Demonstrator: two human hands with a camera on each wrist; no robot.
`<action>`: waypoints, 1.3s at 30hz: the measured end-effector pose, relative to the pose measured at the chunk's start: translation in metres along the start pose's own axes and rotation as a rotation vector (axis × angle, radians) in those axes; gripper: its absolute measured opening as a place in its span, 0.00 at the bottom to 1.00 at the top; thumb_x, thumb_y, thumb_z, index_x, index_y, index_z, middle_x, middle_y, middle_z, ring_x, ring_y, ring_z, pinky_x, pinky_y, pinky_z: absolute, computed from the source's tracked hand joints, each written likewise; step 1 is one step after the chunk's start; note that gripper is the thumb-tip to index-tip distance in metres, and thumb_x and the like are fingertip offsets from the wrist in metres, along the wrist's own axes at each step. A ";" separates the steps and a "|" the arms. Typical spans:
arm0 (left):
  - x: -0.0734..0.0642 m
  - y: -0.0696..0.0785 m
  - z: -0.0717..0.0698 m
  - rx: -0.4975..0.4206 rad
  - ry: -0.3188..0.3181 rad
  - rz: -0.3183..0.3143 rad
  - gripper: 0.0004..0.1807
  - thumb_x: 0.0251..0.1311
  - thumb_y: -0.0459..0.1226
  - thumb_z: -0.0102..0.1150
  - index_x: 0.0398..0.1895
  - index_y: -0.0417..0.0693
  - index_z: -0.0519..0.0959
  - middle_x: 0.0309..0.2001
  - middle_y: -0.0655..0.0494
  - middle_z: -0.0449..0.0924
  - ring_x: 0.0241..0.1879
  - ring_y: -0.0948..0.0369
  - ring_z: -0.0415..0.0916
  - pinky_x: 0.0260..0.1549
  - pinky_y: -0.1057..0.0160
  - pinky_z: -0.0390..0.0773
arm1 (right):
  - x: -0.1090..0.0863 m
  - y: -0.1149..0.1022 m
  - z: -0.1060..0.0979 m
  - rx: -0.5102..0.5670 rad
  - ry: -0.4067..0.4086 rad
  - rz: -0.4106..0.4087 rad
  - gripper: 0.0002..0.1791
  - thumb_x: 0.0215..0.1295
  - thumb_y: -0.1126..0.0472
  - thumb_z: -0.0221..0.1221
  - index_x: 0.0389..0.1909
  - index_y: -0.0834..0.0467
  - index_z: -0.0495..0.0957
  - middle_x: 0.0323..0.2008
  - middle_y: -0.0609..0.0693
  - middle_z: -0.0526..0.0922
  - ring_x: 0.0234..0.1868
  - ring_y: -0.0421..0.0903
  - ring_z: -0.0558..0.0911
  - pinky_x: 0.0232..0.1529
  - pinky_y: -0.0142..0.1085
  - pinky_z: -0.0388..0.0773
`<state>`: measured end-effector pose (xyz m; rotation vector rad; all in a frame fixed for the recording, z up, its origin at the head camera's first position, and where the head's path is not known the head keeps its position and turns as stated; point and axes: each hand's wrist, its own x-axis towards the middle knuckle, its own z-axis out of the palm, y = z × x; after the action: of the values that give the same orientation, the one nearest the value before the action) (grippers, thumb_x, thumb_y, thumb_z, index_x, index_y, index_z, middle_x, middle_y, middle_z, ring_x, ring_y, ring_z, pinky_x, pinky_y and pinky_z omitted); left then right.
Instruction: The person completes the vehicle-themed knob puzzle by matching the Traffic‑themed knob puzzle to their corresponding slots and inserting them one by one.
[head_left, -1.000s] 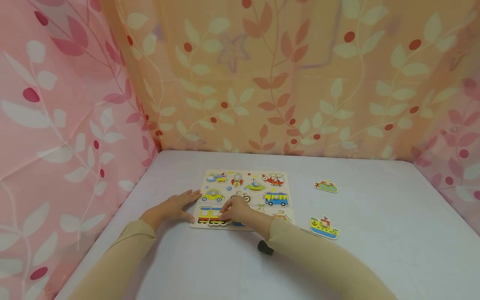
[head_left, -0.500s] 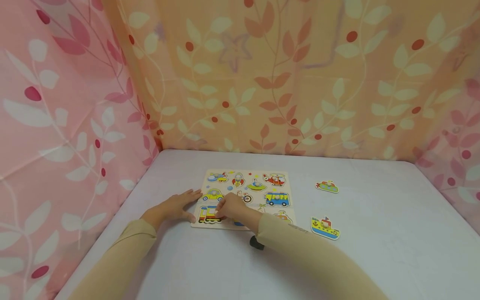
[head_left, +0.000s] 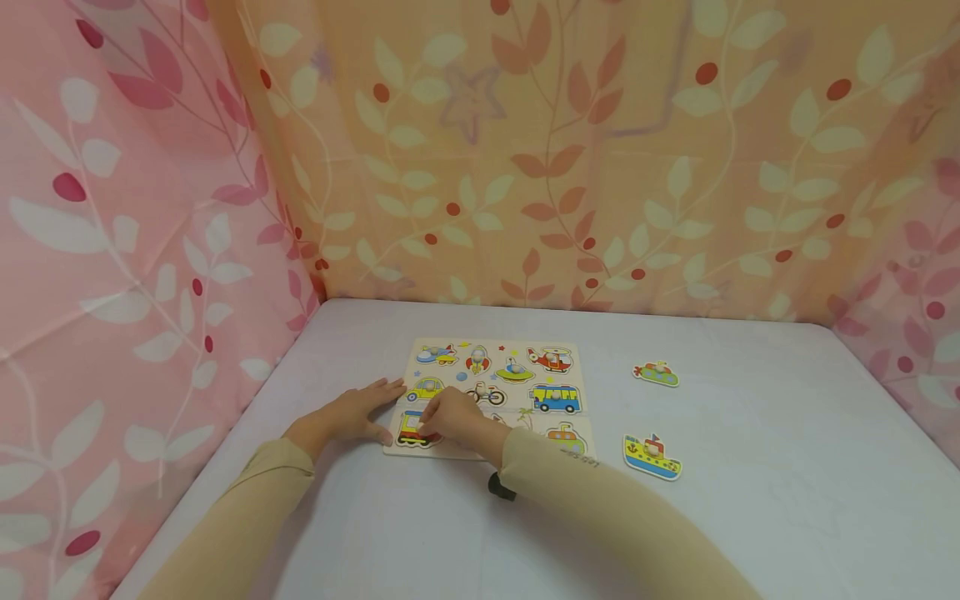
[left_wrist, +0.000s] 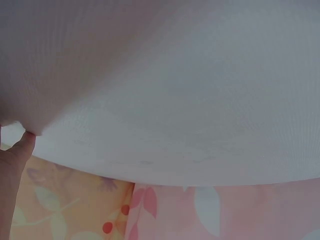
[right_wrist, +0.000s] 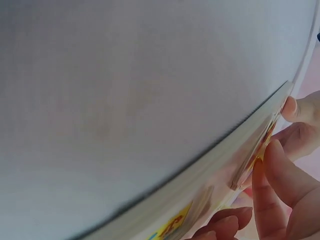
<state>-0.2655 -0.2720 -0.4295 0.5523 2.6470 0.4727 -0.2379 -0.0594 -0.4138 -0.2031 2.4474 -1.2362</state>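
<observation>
A train puzzle piece (head_left: 410, 428) lies at the lower left of the wooden vehicle puzzle board (head_left: 513, 344). My right hand (head_left: 461, 421) pinches it from above, hiding its right part; in the right wrist view, thumb and forefinger (right_wrist: 272, 155) meet at a small yellowish knob. Along the board's left edge my left hand (head_left: 343, 417) rests with fingers spread, and its thumb (right_wrist: 290, 110) touches the near-left corner. Knobbed pieces sit on the board, among them a car (head_left: 425, 388), a bicycle (head_left: 486, 394) and a bus (head_left: 555, 398).
Right of the board, a submarine piece (head_left: 656, 374) and a ship piece (head_left: 652, 457) lie loose on the white table (head_left: 772, 433). A black object (head_left: 501, 487) shows below my right wrist. Patterned curtains (head_left: 525, 167) stand behind and at the sides.
My right hand has shifted left with the train piece, which now lies further left in the train picture. The left hand has stayed at the board's edge.
</observation>
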 end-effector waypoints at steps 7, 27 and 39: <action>-0.001 0.002 -0.001 0.014 0.004 0.032 0.52 0.49 0.53 0.70 0.75 0.48 0.57 0.76 0.49 0.51 0.74 0.44 0.41 0.64 0.31 0.45 | -0.002 -0.001 -0.002 -0.022 0.002 0.010 0.02 0.58 0.63 0.68 0.30 0.58 0.86 0.26 0.46 0.83 0.29 0.40 0.78 0.28 0.28 0.68; -0.002 0.003 -0.001 -0.005 -0.007 0.050 0.52 0.49 0.54 0.70 0.75 0.46 0.57 0.76 0.47 0.50 0.74 0.42 0.41 0.64 0.31 0.44 | 0.001 0.016 -0.021 0.036 -0.049 -0.018 0.12 0.56 0.63 0.69 0.42 0.55 0.87 0.56 0.56 0.79 0.57 0.53 0.73 0.57 0.47 0.70; -0.001 0.000 0.000 0.009 0.003 0.022 0.53 0.49 0.53 0.71 0.76 0.50 0.56 0.76 0.49 0.50 0.75 0.44 0.40 0.66 0.33 0.44 | -0.031 0.028 -0.088 0.121 0.036 -0.023 0.14 0.62 0.57 0.66 0.48 0.55 0.85 0.55 0.52 0.76 0.52 0.51 0.71 0.51 0.46 0.71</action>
<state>-0.2646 -0.2723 -0.4292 0.5843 2.6495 0.4690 -0.2436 0.0318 -0.3802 -0.1778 2.3965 -1.4048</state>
